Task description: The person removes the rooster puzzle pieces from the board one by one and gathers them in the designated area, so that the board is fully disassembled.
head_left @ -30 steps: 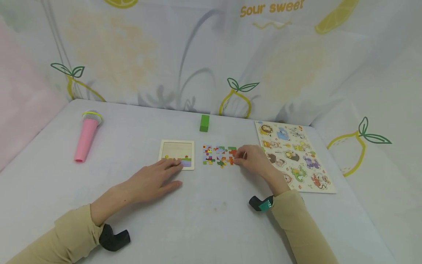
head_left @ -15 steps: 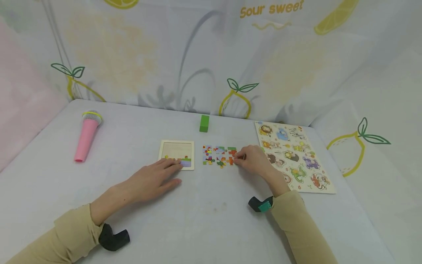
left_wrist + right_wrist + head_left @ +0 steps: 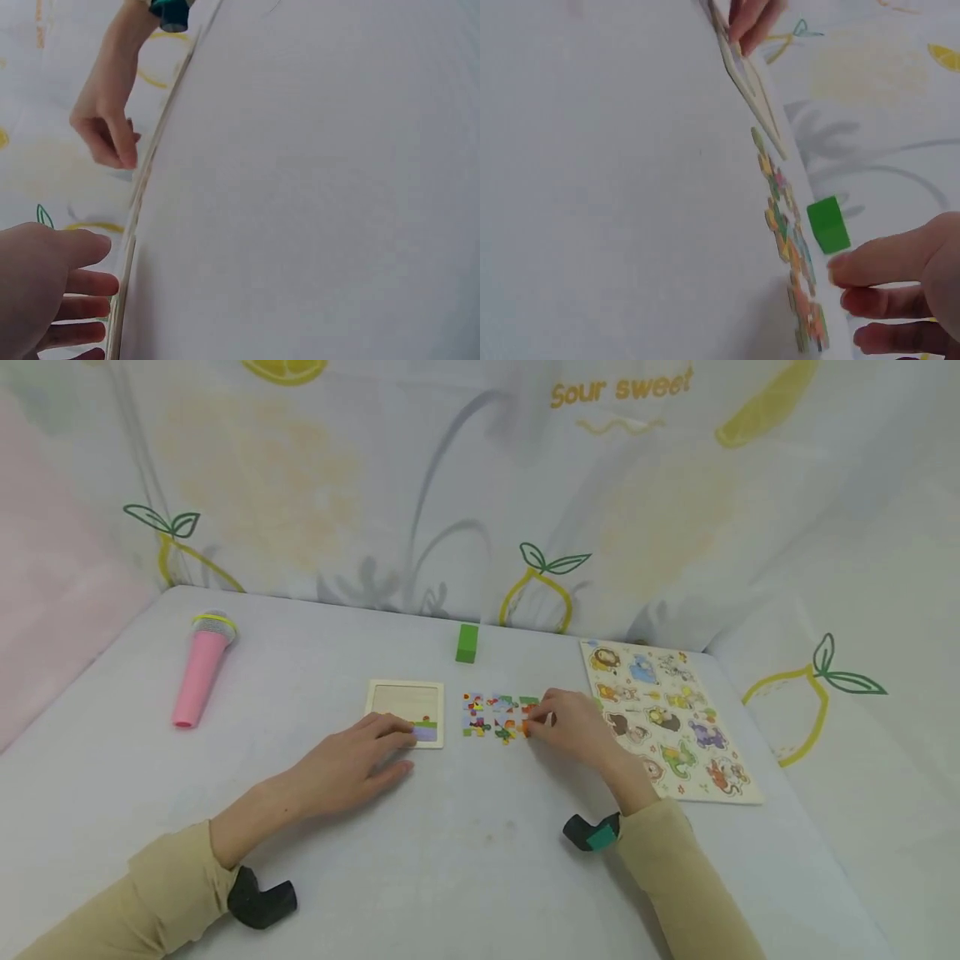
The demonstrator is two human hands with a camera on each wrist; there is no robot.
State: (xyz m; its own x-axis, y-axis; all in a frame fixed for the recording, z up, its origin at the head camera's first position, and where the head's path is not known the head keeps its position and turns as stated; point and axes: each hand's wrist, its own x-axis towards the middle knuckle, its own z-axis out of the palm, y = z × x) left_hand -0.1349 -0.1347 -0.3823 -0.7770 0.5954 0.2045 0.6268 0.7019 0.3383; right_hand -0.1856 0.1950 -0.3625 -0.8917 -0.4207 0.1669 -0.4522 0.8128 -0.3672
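Observation:
My left hand (image 3: 348,766) lies with loosely extended fingers over the lower left of a square wooden puzzle tray (image 3: 371,697). Green and purple picture parts (image 3: 425,732) show in the tray's lower right; the lower left is hidden under the fingers. To its right, several colourful jigsaw pieces (image 3: 501,722) lie in two rows. My right hand (image 3: 573,727) has its thumb and forefinger at the rightmost pieces, overlapping them in the head view. In the right wrist view, that right hand (image 3: 900,289) keeps thumb and fingers apart, and nothing shows between them.
A green block (image 3: 467,643) stands behind the pieces. At the right lies an animal puzzle board (image 3: 671,718), partly behind the right wrist. A pink toy microphone (image 3: 202,668) lies at the far left. A printed cloth (image 3: 450,485) hangs behind the white table.
My right thumb and forefinger have moved slightly left, further over the rightmost pieces. My left fingers have shifted a little and cover more of the tray's lower left. The head view has tilted slightly.

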